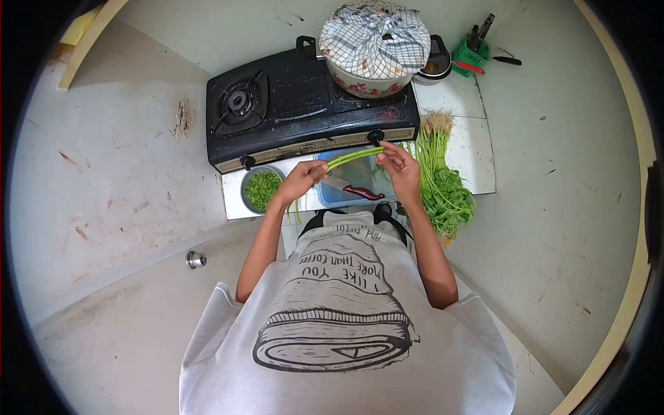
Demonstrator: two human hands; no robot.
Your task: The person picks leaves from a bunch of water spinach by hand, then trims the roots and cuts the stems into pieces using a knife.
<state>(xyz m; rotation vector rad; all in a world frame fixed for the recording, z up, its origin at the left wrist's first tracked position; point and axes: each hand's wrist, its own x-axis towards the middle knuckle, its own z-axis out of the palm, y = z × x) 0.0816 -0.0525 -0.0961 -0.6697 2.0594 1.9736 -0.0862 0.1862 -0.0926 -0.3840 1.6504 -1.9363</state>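
Both of my hands hold a few long green stems [353, 158] stretched between them above a blue plastic tray [322, 197]. My left hand [304, 179] is closed on one end of the stems, with thin stalks hanging below it. At the other end, the fingers of my right hand [399, 169] pinch the stems. A knife [361, 191] with a dark red handle lies across the tray, its blade partly under my left hand. To the left stands a grey bowl [247, 187] of chopped greens [263, 189]. A leafy bunch with roots [437, 173] lies right of my right hand.
Behind the tray is a black two-burner gas stove [290, 97]. On its right side sits a flowered pot [366, 86] covered with a checked cloth [373, 41]. A lidded pan [437, 68] and a green basket of utensils [470, 55] stand farther right, on white tiles [477, 149].
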